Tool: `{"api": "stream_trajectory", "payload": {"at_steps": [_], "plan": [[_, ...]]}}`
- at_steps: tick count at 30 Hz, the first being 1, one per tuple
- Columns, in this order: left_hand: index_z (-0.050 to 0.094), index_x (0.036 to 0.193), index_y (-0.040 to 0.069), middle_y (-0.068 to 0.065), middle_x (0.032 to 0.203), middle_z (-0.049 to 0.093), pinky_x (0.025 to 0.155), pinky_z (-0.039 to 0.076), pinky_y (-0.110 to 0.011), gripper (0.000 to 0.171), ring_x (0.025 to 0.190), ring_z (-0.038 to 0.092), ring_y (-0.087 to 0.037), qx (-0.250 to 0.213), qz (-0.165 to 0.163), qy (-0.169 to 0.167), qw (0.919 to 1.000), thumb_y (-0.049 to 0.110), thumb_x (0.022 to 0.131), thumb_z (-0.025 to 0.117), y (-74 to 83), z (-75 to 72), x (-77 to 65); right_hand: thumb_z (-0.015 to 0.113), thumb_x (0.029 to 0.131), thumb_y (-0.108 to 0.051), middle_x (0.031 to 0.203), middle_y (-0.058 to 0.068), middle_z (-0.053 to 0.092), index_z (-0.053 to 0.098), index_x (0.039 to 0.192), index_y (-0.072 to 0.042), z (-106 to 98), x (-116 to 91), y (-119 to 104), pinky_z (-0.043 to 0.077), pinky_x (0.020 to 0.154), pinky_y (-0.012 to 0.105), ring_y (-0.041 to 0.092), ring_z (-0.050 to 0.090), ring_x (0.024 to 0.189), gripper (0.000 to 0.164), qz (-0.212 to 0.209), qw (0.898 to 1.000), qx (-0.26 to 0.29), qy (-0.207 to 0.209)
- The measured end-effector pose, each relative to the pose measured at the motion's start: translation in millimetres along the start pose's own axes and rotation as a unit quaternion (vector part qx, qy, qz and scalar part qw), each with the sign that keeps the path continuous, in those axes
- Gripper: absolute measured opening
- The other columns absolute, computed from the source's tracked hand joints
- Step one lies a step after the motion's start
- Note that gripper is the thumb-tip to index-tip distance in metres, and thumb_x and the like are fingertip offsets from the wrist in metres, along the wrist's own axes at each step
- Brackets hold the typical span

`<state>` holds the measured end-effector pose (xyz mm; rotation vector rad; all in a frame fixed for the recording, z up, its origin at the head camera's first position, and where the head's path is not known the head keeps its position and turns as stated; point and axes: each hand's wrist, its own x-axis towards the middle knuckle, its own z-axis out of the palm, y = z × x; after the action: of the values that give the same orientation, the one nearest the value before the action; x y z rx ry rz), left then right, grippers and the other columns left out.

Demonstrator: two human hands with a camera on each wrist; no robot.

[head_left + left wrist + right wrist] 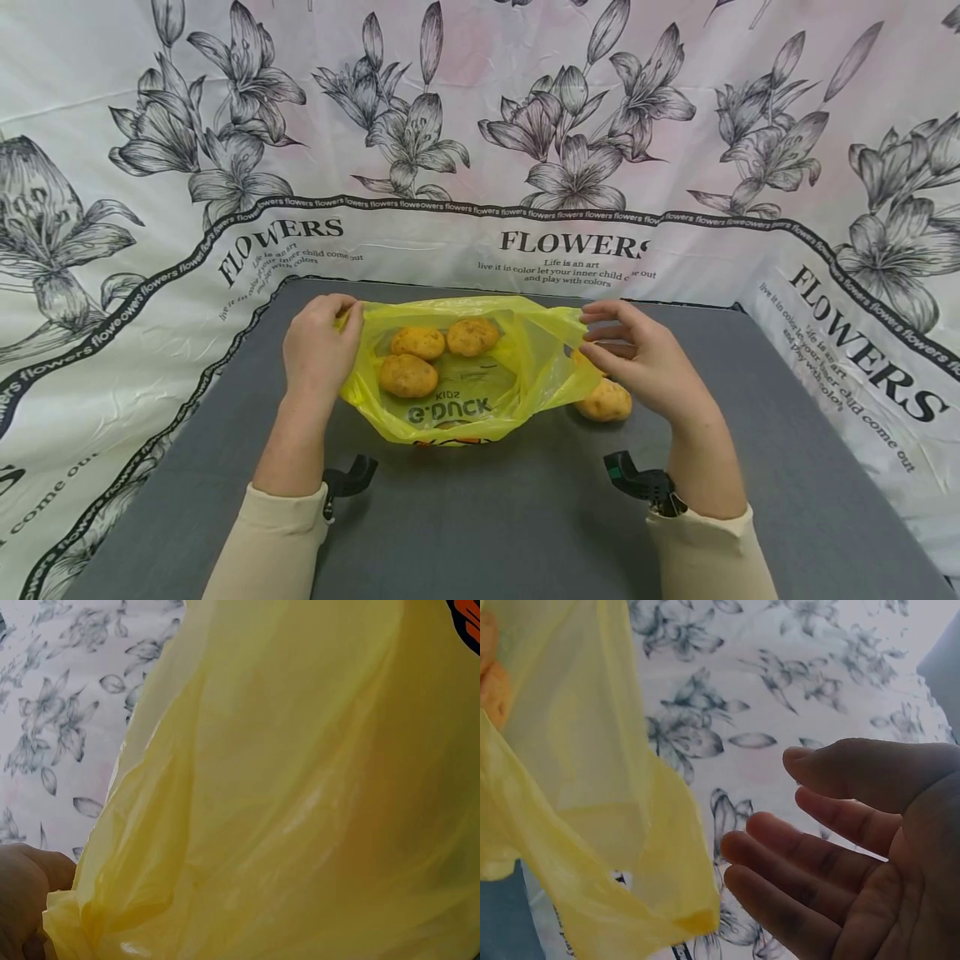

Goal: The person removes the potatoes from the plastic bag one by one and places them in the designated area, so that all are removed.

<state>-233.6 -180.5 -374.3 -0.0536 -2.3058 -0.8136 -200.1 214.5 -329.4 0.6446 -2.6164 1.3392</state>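
Observation:
A yellow plastic bag (543,350) lies with its mouth spread wide, and several potatoes (408,377) sit inside it. My left hand (321,346) pinches the bag's left edge between thumb and fingers; in the left wrist view the yellow film (262,787) fills most of the picture. Beside the bag's right corner is my right hand (637,354), its fingers loosely extended. The right wrist view shows a gap between that hand (832,862) and the bag's edge (682,877). Another potato (606,402) rests on the table below the right hand, partly covered by the bag, with more potato skin behind.
The grey table (480,525) runs beneath everything. A white flower-printed sheet (420,242) hangs behind it and along both sides. Black wrist camera mounts (352,477) stick out inward from both wrists.

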Motion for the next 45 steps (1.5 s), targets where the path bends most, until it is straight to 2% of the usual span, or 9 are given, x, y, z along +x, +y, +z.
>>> {"api": "stream_trajectory", "payload": {"at_steps": [8, 15, 21, 27, 33, 45], "plan": [[0.075, 0.101, 0.001, -0.015, 0.099, 0.072, 0.081, 0.056, -0.049, 0.018, 0.092, 0.068, -0.034, -0.005, 0.01, 0.006, 0.9999, 0.017, 0.101, 0.066, 2.2, -0.2, 0.7, 0.072, 0.096, -0.005, 0.132, 0.011, 0.06, 0.057, 0.137, -0.005, 25, 8, -3, 0.056, 0.095, 0.039, 0.03, 0.067, 0.114, 0.044, -0.034, 0.999, 0.016, -0.018], [0.075, 0.1, 0.001, -0.015, 0.098, 0.072, 0.079, 0.056, -0.049, 0.018, 0.091, 0.068, -0.033, -0.006, 0.016, 0.011, 0.9998, 0.017, 0.101, 0.067, 1.5, 0.4, 0.0, 0.072, 0.096, -0.007, 0.134, 0.01, 0.06, 0.058, 0.137, -0.01, 46, 13, -6, 0.056, 0.096, 0.045, 0.028, 0.066, 0.115, 0.043, -0.039, 0.998, 0.02, -0.046], [0.075, 0.1, 0.002, -0.014, 0.097, 0.073, 0.078, 0.056, -0.048, 0.018, 0.09, 0.068, -0.033, -0.007, 0.016, 0.016, 0.9997, 0.017, 0.1, 0.067, -0.1, -1.1, -0.4, 0.073, 0.096, -0.007, 0.134, 0.011, 0.06, 0.058, 0.137, -0.007, 61, 20, -6, 0.055, 0.097, 0.048, 0.03, 0.065, 0.116, 0.045, -0.05, 0.997, 0.033, -0.056], [0.075, 0.1, 0.002, -0.013, 0.097, 0.072, 0.078, 0.056, -0.048, 0.019, 0.09, 0.068, -0.032, -0.003, 0.015, 0.009, 0.9998, 0.019, 0.101, 0.066, 0.2, -1.6, -1.1, 0.074, 0.094, -0.006, 0.132, 0.012, 0.061, 0.059, 0.136, -0.006, 78, 25, -5, 0.056, 0.095, 0.046, 0.036, 0.065, 0.114, 0.044, -0.062, 0.996, 0.025, -0.065], [0.075, 0.101, 0.002, -0.013, 0.098, 0.072, 0.079, 0.056, -0.048, 0.02, 0.091, 0.068, -0.032, -0.002, 0.018, -0.002, 0.9998, 0.019, 0.101, 0.065, 2.4, 0.3, -2.1, 0.073, 0.096, -0.009, 0.136, 0.009, 0.06, 0.057, 0.138, -0.007, 97, 29, -5, 0.055, 0.096, 0.044, 0.031, 0.065, 0.116, 0.045, -0.058, 0.994, 0.009, -0.096], [0.075, 0.1, 0.001, -0.014, 0.097, 0.073, 0.078, 0.057, -0.047, 0.018, 0.089, 0.068, -0.032, -0.004, 0.03, 0.011, 0.9995, 0.018, 0.1, 0.068, 4.3, -0.5, -1.9, 0.074, 0.094, -0.007, 0.135, 0.011, 0.061, 0.06, 0.135, -0.004, 128, 43, -1, 0.056, 0.094, 0.043, 0.036, 0.066, 0.114, 0.043, -0.06, 0.99, -0.001, -0.127]]}}
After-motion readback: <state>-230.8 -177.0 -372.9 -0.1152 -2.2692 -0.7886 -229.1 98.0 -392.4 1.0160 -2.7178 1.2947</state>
